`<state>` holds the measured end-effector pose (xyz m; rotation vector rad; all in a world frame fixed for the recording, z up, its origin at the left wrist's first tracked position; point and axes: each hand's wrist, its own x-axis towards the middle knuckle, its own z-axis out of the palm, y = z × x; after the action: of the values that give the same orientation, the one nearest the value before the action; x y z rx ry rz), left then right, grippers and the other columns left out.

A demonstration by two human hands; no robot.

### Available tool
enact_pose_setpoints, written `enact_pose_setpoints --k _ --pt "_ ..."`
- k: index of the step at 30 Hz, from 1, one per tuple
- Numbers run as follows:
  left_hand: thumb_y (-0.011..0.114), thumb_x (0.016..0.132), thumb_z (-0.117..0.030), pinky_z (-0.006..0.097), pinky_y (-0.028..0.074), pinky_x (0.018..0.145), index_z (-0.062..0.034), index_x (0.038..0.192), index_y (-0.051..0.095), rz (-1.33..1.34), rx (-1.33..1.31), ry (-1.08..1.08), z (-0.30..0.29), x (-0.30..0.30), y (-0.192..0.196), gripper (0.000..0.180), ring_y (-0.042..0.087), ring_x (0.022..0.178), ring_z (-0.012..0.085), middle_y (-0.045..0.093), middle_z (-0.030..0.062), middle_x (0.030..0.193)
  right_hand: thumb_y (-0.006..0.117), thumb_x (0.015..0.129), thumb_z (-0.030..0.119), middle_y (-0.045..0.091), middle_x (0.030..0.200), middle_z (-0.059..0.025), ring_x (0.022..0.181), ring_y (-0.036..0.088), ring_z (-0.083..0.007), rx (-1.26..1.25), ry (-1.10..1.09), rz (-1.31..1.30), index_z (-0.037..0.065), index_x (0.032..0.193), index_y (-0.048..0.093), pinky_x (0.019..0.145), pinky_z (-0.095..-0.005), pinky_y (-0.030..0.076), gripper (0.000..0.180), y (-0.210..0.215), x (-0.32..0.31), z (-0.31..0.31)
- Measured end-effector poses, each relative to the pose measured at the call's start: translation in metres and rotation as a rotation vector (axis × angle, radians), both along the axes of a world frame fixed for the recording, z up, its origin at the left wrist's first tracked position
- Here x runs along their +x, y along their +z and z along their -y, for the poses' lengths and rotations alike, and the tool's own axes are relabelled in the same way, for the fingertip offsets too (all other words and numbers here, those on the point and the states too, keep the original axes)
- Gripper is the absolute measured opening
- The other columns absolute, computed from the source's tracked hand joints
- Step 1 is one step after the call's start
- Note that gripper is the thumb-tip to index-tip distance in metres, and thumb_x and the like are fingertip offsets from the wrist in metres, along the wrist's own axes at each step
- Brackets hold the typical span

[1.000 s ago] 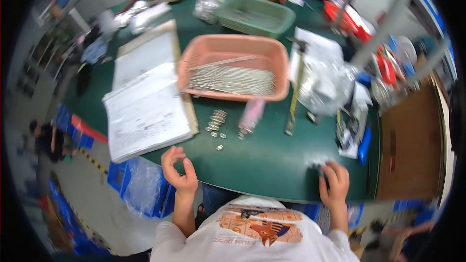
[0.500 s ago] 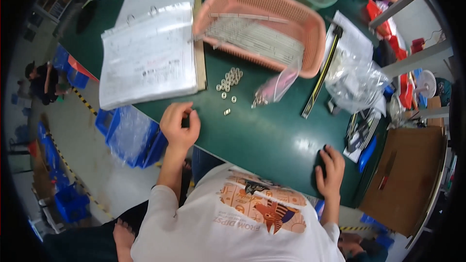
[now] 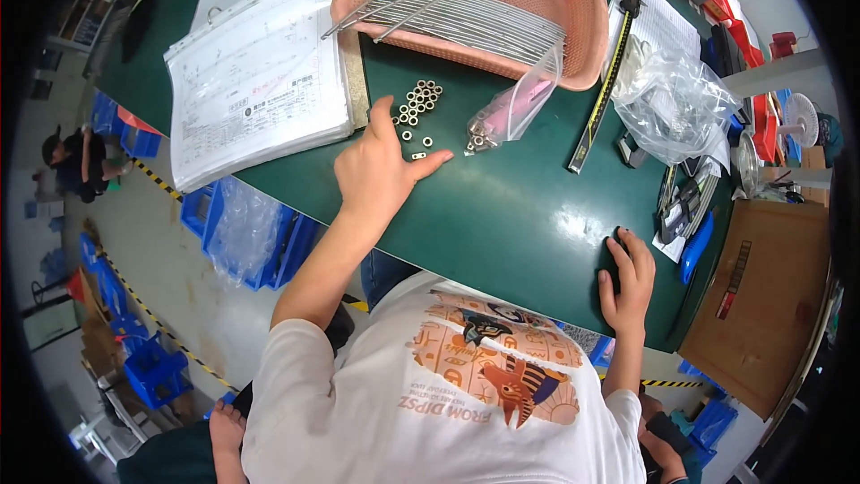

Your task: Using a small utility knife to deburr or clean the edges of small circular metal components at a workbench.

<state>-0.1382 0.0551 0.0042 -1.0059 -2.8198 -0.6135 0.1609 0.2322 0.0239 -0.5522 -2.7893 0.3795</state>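
Note:
My left hand (image 3: 378, 161) is over the green table, thumb and forefinger spread wide around the near side of a cluster of small metal rings (image 3: 417, 102). Nothing shows in its grasp. One small metal piece (image 3: 418, 156) lies close to the thumb, and two rings sit a little apart from the cluster. Farther right is a clear plastic bag (image 3: 520, 108) with something pink inside and more small metal pieces at its mouth. My right hand (image 3: 630, 282) rests at the table's near right edge, fingers loosely apart and holding nothing.
A pink basket (image 3: 587, 31) holds thin metal rods (image 3: 466, 13), some jutting over its rim. An open binder of papers (image 3: 260, 81) lies left. On the right are a caliper (image 3: 602, 94), a crumpled clear bag (image 3: 681, 103), a blue-handled tool (image 3: 696, 249) and a cardboard box (image 3: 761, 305).
My left hand has moved forward and right to the metal rings, its thumb and forefinger spreading apart. My right hand stays by the table edge. The whole view has shifted slightly.

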Motion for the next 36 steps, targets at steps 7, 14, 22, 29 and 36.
enact_pose_setpoints --k 7,14,22,29,36 --pt "0.077 0.061 -0.032 0.033 0.042 0.052 -0.0057 0.095 0.048 0.047 0.155 -0.033 0.018 0.014 0.000 0.052 0.051 0.057 0.0215 0.047 0.0025 0.065 0.060 0.067 0.010 0.053 0.114 -0.0158 0.106 0.050 -0.0339 -0.021 -0.014 -0.010 0.003 0.106 0.057 0.092 -0.0438 0.036 0.040 0.002 -0.003 -0.001" --pt "0.071 0.067 -0.019 0.032 0.041 0.051 -0.0073 0.071 0.053 -0.016 0.216 -0.021 0.004 0.016 -0.003 0.022 0.051 0.058 0.0194 0.050 0.0036 0.067 0.061 0.067 0.010 0.053 0.116 -0.0141 0.107 0.050 -0.0330 -0.034 -0.031 -0.024 0.005 0.107 0.057 0.092 -0.0434 0.036 0.040 0.004 -0.004 -0.002" --pt "0.064 0.067 -0.006 0.031 0.041 0.050 -0.0064 0.073 0.051 0.023 0.282 -0.004 0.011 0.011 0.000 0.014 0.050 0.054 0.0192 0.051 0.0046 0.070 0.062 0.068 0.012 0.052 0.116 -0.0127 0.107 0.049 -0.0321 -0.057 -0.018 -0.039 0.006 0.108 0.056 0.093 -0.0435 0.037 0.041 0.002 -0.003 -0.002" --pt "0.069 0.069 -0.012 0.032 0.043 0.051 -0.0051 0.077 0.052 0.111 0.297 -0.135 0.007 0.009 0.007 0.020 0.053 0.056 0.0208 0.053 0.0063 0.075 0.062 0.069 0.012 0.052 0.117 -0.0129 0.109 0.049 -0.0327 -0.052 -0.033 -0.036 0.006 0.108 0.056 0.094 -0.0442 0.036 0.040 0.002 0.002 -0.001" --pt "0.074 0.059 -0.051 0.037 0.048 0.058 -0.0007 0.103 0.047 -0.033 0.045 0.078 -0.004 0.003 -0.001 0.072 0.058 0.071 0.0296 0.055 0.0103 0.078 0.061 0.068 0.009 0.052 0.117 -0.0137 0.108 0.049 -0.0334 -0.032 -0.018 -0.034 0.004 0.107 0.057 0.092 -0.0433 0.037 0.040 0.001 -0.003 -0.001"
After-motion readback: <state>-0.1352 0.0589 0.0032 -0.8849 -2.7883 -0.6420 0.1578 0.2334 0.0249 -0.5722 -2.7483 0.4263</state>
